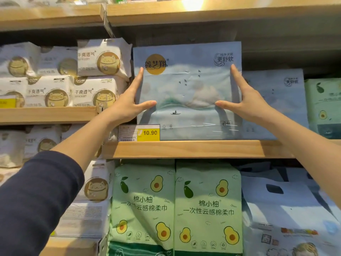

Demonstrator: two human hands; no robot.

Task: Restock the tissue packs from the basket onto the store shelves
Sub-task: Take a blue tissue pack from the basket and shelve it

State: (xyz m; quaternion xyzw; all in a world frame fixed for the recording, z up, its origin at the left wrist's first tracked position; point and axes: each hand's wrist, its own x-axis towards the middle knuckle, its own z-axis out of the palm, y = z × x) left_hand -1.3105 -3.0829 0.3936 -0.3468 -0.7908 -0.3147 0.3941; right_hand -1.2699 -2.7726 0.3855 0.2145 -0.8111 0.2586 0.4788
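Tissue pack in pale blue plastic wrap (186,85), printed with clouds, birds, a small boat and a gold disc at its upper left, stands upright on the light wooden shelf (188,149), its bottom edge behind the shelf's raised front lip. Both hands are on its front face. The left hand (129,106) lies against the pack's left edge, fingers pointing up and thumb stretched out to the right across the print. The right hand (245,102) mirrors it on the right edge, thumb pointing left. The hands are spread flat, pressing rather than curled around anything. The left arm wears a dark navy sleeve (36,200) pushed up above the forearm; the right forearm is bare.

Just behind and to the right of the held pack stands a second pale blue pack of the same design (276,100), and further right a mint green pack (323,106). A yellow and white price tag reading 10.90 (139,133) sits on the shelf lip, overlapping the pack's lower left corner. To the left, white packs with gold cat faces (73,74) are stacked on a neighbouring shelf. Below, two light green packs printed with avocados (177,206) stand side by side.
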